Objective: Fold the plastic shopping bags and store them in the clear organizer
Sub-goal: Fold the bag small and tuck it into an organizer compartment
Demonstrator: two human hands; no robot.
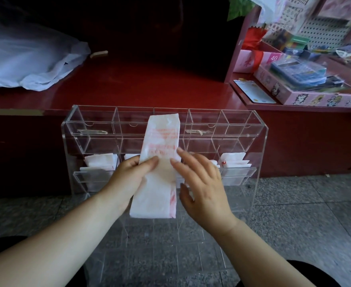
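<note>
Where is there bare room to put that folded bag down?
The red counter is bare between the loose plastic bags at left and the pink boxes at right. In the clear organizer, the top compartments look empty; the lower pockets are crowded with folded bags.

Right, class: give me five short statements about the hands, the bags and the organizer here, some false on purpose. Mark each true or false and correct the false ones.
1. The left hand grips the folded bag. True.
2. The folded bag's print is blue. False: it is red.
3. The top row of the clear organizer is packed with bags. False: it holds no bags; the stored bags sit in a lower row.
4. A heap of loose bags lies on the red counter, at the left. True.
5. The right hand is a fist, well away from the folded bag. False: its fingers are straight and touch the bag.
</note>
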